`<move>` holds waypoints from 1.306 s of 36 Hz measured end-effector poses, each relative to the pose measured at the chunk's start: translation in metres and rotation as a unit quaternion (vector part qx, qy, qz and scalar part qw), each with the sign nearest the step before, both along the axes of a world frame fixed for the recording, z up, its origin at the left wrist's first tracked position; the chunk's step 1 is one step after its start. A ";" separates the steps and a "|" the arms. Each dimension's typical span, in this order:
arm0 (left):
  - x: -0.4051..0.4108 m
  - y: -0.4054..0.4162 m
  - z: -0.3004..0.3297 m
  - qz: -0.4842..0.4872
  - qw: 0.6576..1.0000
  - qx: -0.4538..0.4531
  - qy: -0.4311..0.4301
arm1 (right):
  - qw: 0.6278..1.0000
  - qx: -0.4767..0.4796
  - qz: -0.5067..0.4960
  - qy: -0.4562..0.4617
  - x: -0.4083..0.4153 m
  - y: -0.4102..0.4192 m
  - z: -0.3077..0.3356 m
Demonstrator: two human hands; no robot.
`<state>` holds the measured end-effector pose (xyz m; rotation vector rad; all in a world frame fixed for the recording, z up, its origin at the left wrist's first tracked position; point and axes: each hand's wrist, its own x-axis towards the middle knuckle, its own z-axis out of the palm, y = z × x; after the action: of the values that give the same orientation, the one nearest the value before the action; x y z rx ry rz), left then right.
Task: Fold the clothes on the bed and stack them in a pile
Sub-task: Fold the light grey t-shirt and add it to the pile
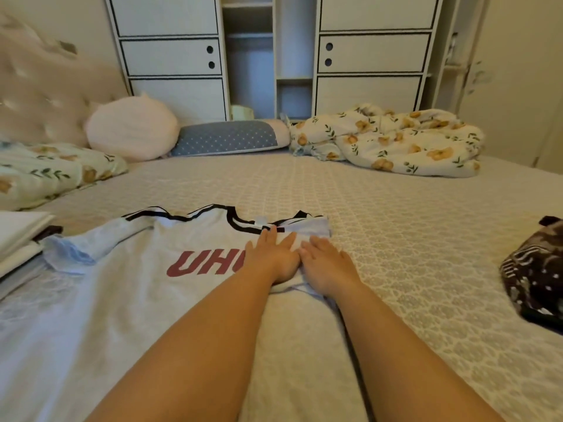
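A pale blue T-shirt [128, 269] with black trim and red letters lies flat on the bed [396, 239]. Its right side is folded in over the body. My left hand [274, 257] lies flat on the shirt near the collar, fingers straight, partly covering the red letters. My right hand [326, 263] rests flat beside it on the folded right edge. A pile of folded light clothes [18, 239] sits at the left edge. A dark brown patterned garment [536, 269] lies crumpled at the right edge.
A floral duvet [390, 141] is bunched at the far right of the bed. A round pink cushion [131, 129], a blue dotted pillow [228, 137] and a floral pillow [54, 172] lie along the far left. White wardrobe drawers [371, 53] stand behind.
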<state>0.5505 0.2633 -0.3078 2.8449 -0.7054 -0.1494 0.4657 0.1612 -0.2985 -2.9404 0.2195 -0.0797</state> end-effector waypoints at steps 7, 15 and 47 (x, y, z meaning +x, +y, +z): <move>-0.021 0.027 -0.002 0.005 1.000 -0.001 0.013 | 0.997 0.053 -0.047 0.023 -0.030 0.008 -0.008; -0.114 0.105 -0.001 0.017 1.000 -0.013 -0.015 | 0.995 0.032 -0.071 0.070 -0.120 0.053 -0.003; -0.304 0.411 0.049 0.366 0.866 -0.334 0.070 | 0.998 -0.012 -0.056 0.003 -0.366 0.277 0.027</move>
<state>0.2462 0.6743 -0.2588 2.1901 0.3386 0.0154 0.1000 0.4377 -0.2714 -2.9513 0.3879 -0.0916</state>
